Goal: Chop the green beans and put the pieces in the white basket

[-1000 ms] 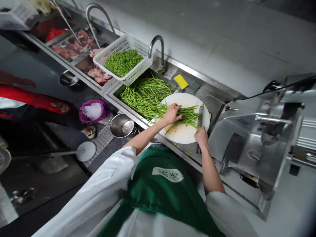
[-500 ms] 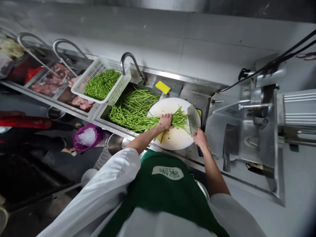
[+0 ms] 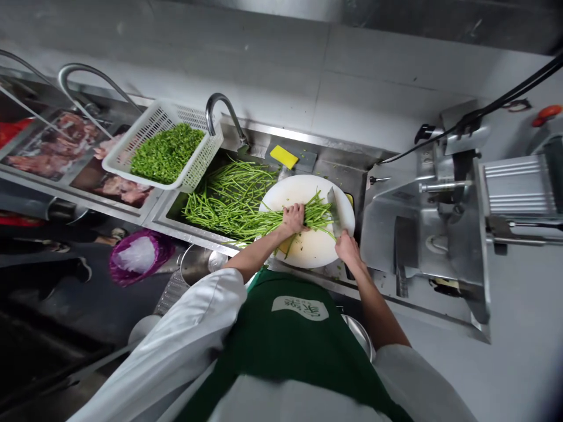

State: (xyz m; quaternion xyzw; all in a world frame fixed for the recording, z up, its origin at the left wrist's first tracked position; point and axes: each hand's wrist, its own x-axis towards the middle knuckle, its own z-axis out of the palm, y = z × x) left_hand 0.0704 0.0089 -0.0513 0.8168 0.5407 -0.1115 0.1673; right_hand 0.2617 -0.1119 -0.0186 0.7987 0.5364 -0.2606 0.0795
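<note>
My left hand [image 3: 294, 218] presses down on a bundle of long green vegetable stems [image 3: 317, 212], its fingers wrapped over them. The bundle lies across a round white cutting board [image 3: 310, 253]. In my right hand [image 3: 347, 247] is the handle of a cleaver [image 3: 333, 212]. Its blade stands nearly edge-on at the right-hand ends of the stems; whether it touches them I cannot tell. More loose stems [image 3: 233, 202] fill the sink basin left of the board and run up to my left hand.
A white basket [image 3: 115, 146] of chopped greens [image 3: 167, 153] straddles the basins beside a curved faucet [image 3: 224, 104]. A yellow sponge [image 3: 284, 156] lies behind the board. Raw meat [image 3: 53, 146] fills basins further left. A metal slicer [image 3: 426, 258] stands right. Another person's shoe [image 3: 84, 269] shows near a purple bag [image 3: 118, 269].
The cleaver has moved left to the stem ends, its blade turned more edge-on. My left hand keeps its hold on the bundle. The view has swung slightly right.
</note>
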